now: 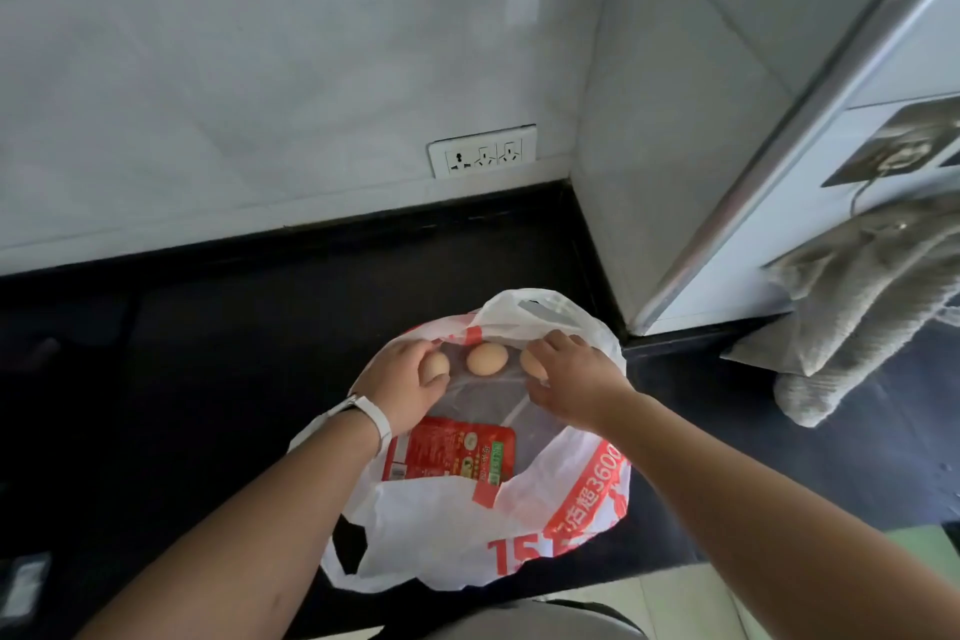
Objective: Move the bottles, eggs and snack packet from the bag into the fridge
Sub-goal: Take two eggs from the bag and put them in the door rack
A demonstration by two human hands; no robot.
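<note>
Head view.

- Counter [208,353]: black and glossy. There is open room to the left of the bag and behind it. The front edge lies just under the bag's near side.
- Wall [260,42]: pale tile, with a corner jutting out close to the bag's right. A white socket [483,151] sits low on it.
- White appliance [883,68]: silver-edged, at far right, with a grey towel [857,301] hanging on it.
- Bag [519,535]: white plastic with red print, lying open on the counter.
- Snack packet [452,452]: red, flat inside the bag, nearer the person than the eggs.
- Middle egg [487,358]: lies free in the bag between the hands.
- Left hand [400,379]: white wristband [371,413]; fingers curled round the left egg [435,365].
- Right hand [571,379]: fingers curled over the right egg [532,361], which is mostly covered.
</note>
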